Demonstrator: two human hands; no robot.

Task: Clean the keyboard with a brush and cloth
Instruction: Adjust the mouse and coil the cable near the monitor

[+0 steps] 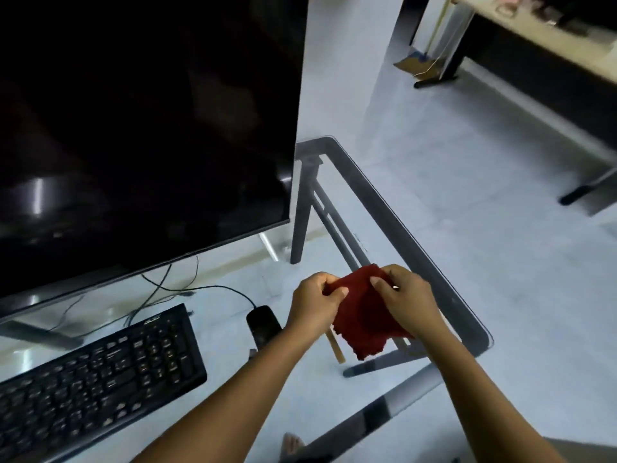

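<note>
A dark red cloth (362,315) hangs between both hands above the right part of the glass desk. My left hand (314,304) pinches its left top edge and my right hand (409,300) pinches its right top edge. The black keyboard (96,372) lies on the desk at the lower left, well apart from the hands. A pale wooden stick (335,347), possibly the brush handle, shows just below the cloth; its other end is hidden behind the cloth and my left wrist.
A large dark monitor (143,128) fills the upper left. A black mouse (263,324) with its cable lies right of the keyboard. The glass desk's grey frame edge (417,242) runs diagonally at right. Pale floor and another table (534,45) lie beyond.
</note>
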